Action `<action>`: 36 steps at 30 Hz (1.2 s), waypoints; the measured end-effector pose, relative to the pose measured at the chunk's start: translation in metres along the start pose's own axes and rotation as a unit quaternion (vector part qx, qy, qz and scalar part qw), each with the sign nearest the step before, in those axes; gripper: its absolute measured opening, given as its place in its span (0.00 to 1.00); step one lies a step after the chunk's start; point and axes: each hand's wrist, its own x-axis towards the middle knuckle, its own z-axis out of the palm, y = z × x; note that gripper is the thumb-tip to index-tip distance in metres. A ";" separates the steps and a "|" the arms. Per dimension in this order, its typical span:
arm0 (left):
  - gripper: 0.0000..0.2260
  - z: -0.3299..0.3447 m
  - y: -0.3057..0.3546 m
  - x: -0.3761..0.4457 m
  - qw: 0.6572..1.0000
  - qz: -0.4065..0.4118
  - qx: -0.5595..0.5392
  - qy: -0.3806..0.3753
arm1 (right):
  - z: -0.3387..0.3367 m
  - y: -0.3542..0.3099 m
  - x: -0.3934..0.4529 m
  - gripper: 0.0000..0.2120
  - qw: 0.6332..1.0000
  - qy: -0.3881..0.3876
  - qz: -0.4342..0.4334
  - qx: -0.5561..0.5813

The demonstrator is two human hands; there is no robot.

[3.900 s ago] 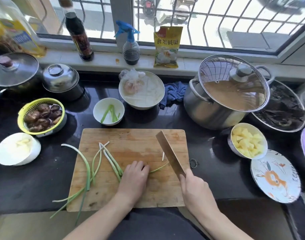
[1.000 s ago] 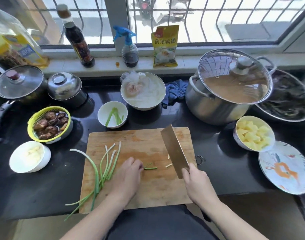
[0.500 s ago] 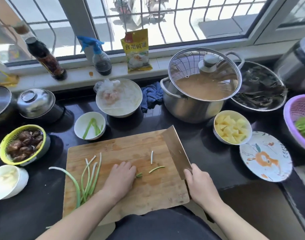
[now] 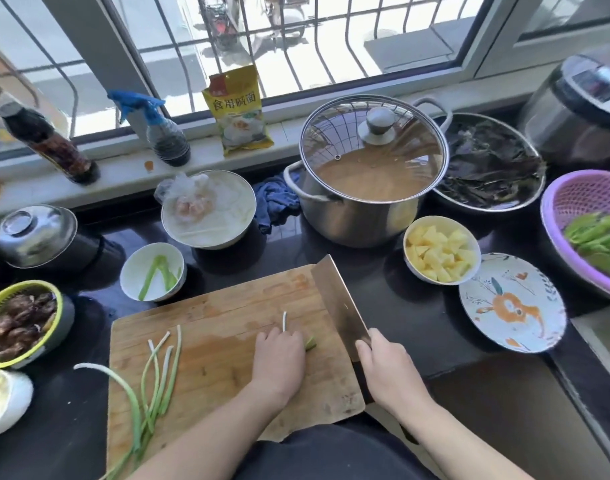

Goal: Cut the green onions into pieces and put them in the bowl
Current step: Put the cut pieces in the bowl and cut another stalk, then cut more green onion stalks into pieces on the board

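Several long green onions lie on the left part of the wooden cutting board. My left hand sits mid-board with fingers curled over cut green onion pieces; a pale piece pokes out beyond its fingertips. My right hand grips the handle of a cleaver, whose blade lies along the board's right edge. A small white bowl behind the board holds a few green onion pieces.
Around the board on the dark counter: a lidded steel pot, a bowl of potato cubes, a patterned plate, a purple colander, a basket of mushrooms, a large white bowl. Bottles line the sill.
My left hand has slid right over the cut pieces, gathering them under its fingers. The cleaver moved from mid-board to the right edge. The view swung to the right.
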 end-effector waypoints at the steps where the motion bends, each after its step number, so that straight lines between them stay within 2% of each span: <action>1: 0.07 -0.001 -0.001 0.002 0.999 -0.024 -0.032 0.011 | 0.000 0.000 0.001 0.12 1.000 0.000 0.000 0.000; 4: 0.05 -0.007 -0.013 0.016 0.981 -0.117 -0.142 0.060 | 0.000 0.000 0.005 0.12 1.000 0.001 -0.001 -0.004; 7: 0.06 -0.010 -0.021 0.032 0.962 -0.179 -0.201 0.044 | -0.001 0.001 0.008 0.12 1.000 -0.002 -0.001 -0.009; 10: 0.10 -0.007 -0.017 0.042 0.979 -0.156 -0.128 0.022 | -0.002 -0.001 0.009 0.12 1.000 -0.006 -0.007 -0.016; 14: 0.12 -0.003 -0.010 0.036 0.996 -0.087 -0.022 -0.003 | -0.001 -0.010 0.012 0.12 1.000 -0.015 -0.017 -0.005; 17: 0.11 -0.010 -0.031 0.023 0.995 -0.081 -0.064 -0.002 | 0.005 -0.023 0.018 0.12 0.999 -0.027 -0.033 0.001; 20: 0.07 -0.035 -0.091 0.013 0.974 -0.155 -0.164 0.036 | 0.018 -0.044 0.023 0.12 0.997 -0.042 -0.062 -0.006; 22: 0.08 -0.060 -0.145 0.016 0.965 -0.202 -0.144 0.084 | 0.029 -0.060 0.024 0.12 0.995 -0.051 -0.084 -0.022; 24: 0.08 -0.084 -0.191 0.030 0.957 -0.253 -0.102 0.102 | 0.036 -0.072 0.023 0.13 0.993 -0.060 -0.097 -0.026; 27: 0.13 -0.107 -0.240 0.055 0.946 -0.308 -0.080 0.057 | 0.047 -0.085 0.019 0.12 0.991 -0.068 -0.109 -0.034; 30: 0.16 -0.110 -0.255 0.070 0.949 -0.305 -0.073 -0.014 | 0.056 -0.092 0.014 0.13 0.991 -0.060 -0.110 -0.056; 32: 0.20 -0.107 -0.256 0.071 0.947 -0.305 -0.095 -0.027 | 0.062 -0.093 0.013 0.13 0.992 -0.056 -0.103 -0.049; 34: 0.21 -0.108 -0.255 0.061 0.940 -0.304 -0.153 0.024 | 0.067 -0.093 0.012 0.13 0.994 -0.052 -0.092 -0.040; 36: 0.17 -0.103 -0.252 0.033 0.919 -0.301 -0.231 0.108 | 0.071 -0.091 0.011 0.13 0.994 -0.046 -0.087 -0.040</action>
